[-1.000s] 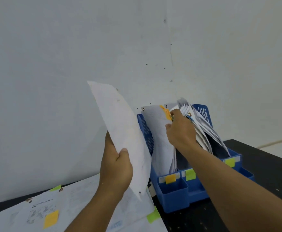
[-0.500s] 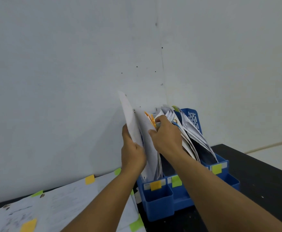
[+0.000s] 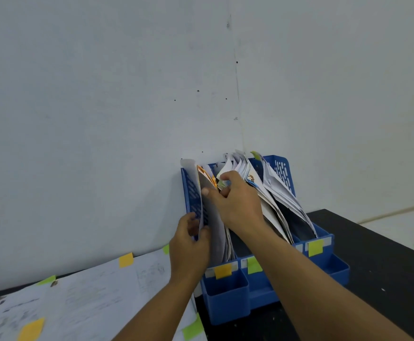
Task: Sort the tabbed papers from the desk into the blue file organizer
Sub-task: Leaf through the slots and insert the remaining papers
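Your left hand (image 3: 188, 244) pinched the bottom edge of a white sheet (image 3: 199, 193) standing in the leftmost slot of the blue file organizer (image 3: 225, 299). Your right hand (image 3: 235, 200) curled its fingers around the papers already in there and held them aside. More tabbed papers (image 3: 78, 299) lay flat on the black desk (image 3: 385, 262), left of the organizer.
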